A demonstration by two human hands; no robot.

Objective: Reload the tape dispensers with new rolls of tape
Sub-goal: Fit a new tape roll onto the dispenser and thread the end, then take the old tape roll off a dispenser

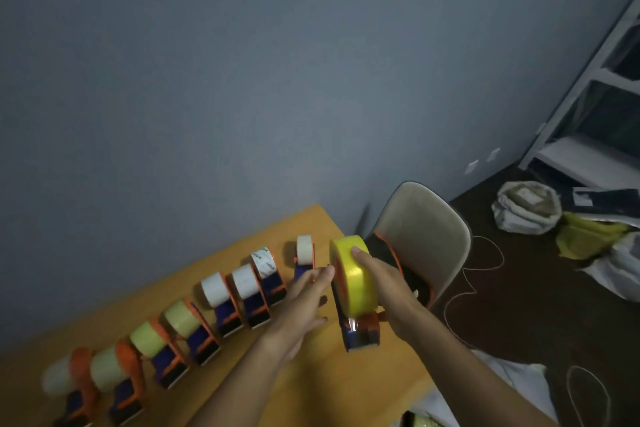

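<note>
Lower centre-right of frame: the right hand (384,288) wraps its grip around the yellow tape roll (351,274) seated in a dispenser (360,329), held above the tabletop (311,374). The left hand (304,302), fingers straight, holds nothing. The roll is probably rigid, light and slick-faced; best held across its edges.

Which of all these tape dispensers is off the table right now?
The one with the bright yellow roll, gripped by the right hand at the table's right end. The other dispensers stand in a row on the wooden table.
</note>
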